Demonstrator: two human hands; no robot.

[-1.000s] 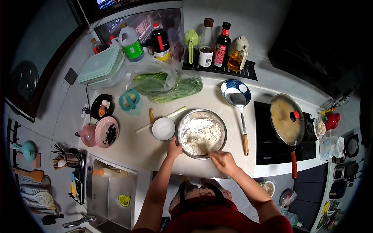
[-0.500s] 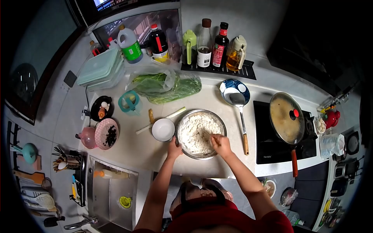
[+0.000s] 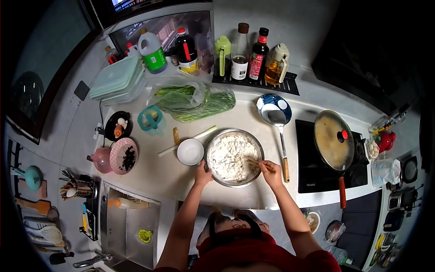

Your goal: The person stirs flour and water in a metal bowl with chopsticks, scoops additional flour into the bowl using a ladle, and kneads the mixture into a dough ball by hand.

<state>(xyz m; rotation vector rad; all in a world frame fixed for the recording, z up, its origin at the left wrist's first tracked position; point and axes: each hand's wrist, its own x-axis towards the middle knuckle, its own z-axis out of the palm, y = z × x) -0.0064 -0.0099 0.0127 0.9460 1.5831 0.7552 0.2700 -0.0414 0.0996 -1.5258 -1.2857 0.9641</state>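
Stirring too hard could fling flour (image 3: 230,152) from the steel bowl (image 3: 235,185); right hand (image 3: 272,174) grips chopsticks (image 3: 255,161), left hand (image 3: 203,174) holds bowl.

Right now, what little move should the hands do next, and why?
Probably stir gently with the chopsticks in the right hand, the left hand steadying the metal bowl, because the white mixture looks lumpy and uneven.
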